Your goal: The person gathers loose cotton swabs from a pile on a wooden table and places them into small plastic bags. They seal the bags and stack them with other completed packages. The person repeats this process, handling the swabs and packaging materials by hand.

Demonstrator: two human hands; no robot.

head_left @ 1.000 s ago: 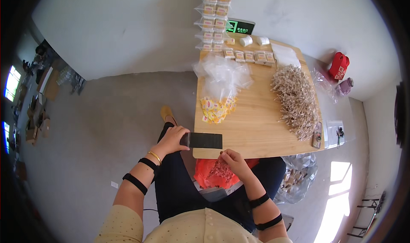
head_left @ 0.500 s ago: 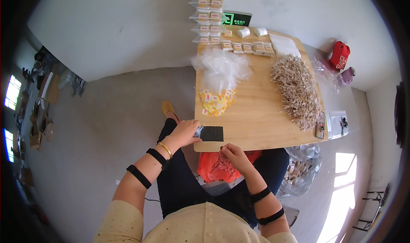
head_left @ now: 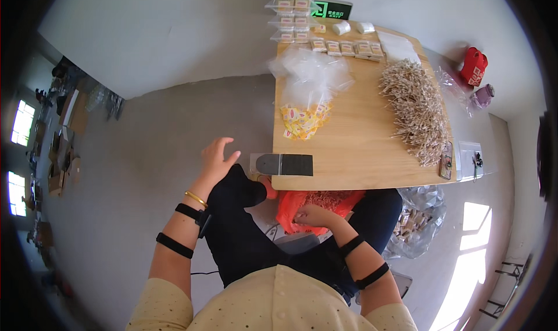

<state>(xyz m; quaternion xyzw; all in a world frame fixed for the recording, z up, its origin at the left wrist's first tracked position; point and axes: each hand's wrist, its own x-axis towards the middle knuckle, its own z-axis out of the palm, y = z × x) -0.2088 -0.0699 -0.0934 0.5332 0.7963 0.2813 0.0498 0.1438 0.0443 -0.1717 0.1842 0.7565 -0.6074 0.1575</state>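
Resting in the lap: soft orange plastic bag (head_left: 302, 203), light, crumpling; right hand (head_left: 314, 216) curled on its edge, grip loose. Left hand (head_left: 216, 159) open, empty, near flat dark sanding block (head_left: 285, 164) overhanging the wooden surface (head_left: 360, 133).

**Hands off the table edge**

We see the left hand (head_left: 216, 159) open and lifted over the knee, holding nothing, just left of the dark flat device (head_left: 284, 164) on the wooden table (head_left: 360, 150). The right hand (head_left: 314, 216) rests in the orange bag (head_left: 290, 206) on the lap (fingers curled, contents unclear). Yellow packets (head_left: 302, 121) and a stick pile (head_left: 415, 110) lie farther up.
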